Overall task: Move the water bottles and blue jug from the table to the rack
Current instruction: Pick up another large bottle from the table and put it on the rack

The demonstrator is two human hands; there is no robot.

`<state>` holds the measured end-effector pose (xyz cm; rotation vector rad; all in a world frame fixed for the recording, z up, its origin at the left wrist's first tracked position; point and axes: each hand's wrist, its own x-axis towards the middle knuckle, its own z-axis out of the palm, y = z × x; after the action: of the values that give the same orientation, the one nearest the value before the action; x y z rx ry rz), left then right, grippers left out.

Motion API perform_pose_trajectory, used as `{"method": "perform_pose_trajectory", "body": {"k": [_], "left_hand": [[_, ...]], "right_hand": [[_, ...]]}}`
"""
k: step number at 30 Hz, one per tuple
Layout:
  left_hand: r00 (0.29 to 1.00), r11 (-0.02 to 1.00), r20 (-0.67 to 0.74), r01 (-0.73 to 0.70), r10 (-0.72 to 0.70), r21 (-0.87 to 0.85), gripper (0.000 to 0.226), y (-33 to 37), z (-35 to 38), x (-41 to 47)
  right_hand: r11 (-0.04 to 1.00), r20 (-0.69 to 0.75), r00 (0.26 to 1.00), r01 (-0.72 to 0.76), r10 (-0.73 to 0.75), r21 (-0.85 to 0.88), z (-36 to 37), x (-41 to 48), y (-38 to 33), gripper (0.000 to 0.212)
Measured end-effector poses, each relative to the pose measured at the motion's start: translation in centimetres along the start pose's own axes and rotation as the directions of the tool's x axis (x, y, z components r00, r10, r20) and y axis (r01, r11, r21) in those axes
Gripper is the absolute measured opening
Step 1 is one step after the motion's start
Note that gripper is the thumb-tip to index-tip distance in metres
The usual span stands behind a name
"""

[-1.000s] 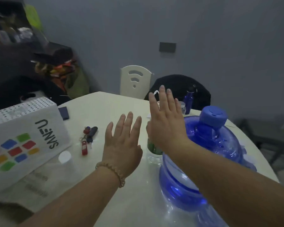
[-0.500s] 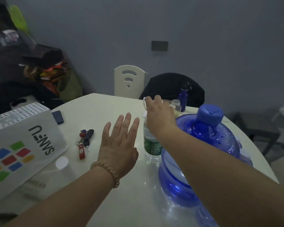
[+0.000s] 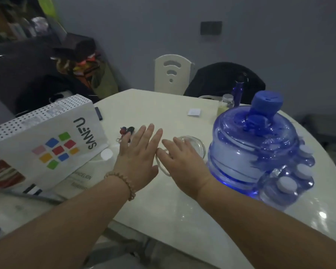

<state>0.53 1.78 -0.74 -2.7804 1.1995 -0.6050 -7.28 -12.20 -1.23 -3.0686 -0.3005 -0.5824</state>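
No rack in view, and I judge the task barely begun. On the table (image 3: 153, 105) stand one blue jug (image 3: 254, 144), one wrapped pack of small bottles (image 3: 285, 183) touching it, and one slim blue bottle (image 3: 239, 90) behind. My left hand (image 3: 138, 152) lies flat and holds nothing; my right hand (image 3: 182, 164) covers one clear bottle (image 3: 194, 145), and I cannot tell whether it grips it.

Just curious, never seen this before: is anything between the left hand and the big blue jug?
Yes. The right hand and a clear bottle at its fingers lie between the left hand and the blue jug, all over the table.
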Motion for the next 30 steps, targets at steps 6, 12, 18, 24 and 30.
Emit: {"method": "perform_pose_trajectory", "body": {"k": [6, 12, 18, 24, 30], "left_hand": [[0.945, 0.927, 0.022, -0.315, 0.326, -0.203, 0.098, -1.3, 3.4, -0.4], [0.749, 0.712, -0.043, -0.644, 0.661, -0.281, 0.099, 1.8, 7.7, -0.7], [0.589, 0.514, -0.192, -0.792, 0.785, -0.329, 0.073, 5.8, 11.1, -1.7], [0.629, 0.559, -0.177, -0.764, 0.757, -0.323, 0.080, 8.9, 13.4, -4.4], [0.789, 0.712, -0.096, -0.594, 0.607, -0.374, 0.069, 11.6, 12.2, -6.3]], "right_hand": [[0.983, 0.033, 0.984, 0.179, -0.177, -0.049, 2.7, -4.9, -3.4, 0.043], [0.961, 0.016, 0.967, 0.254, -0.254, -0.107, 6.0, -10.1, -4.9, 0.017], [0.936, 0.193, 0.934, 0.327, -0.300, -0.128, 8.4, -16.1, -3.3, 0.037], [0.927, 0.347, 0.895, 0.347, -0.280, -0.146, 8.4, -19.1, -0.9, 0.049], [0.938, 0.466, 0.857, 0.315, -0.218, -0.141, 5.8, -20.9, 0.6, 0.086]]}}
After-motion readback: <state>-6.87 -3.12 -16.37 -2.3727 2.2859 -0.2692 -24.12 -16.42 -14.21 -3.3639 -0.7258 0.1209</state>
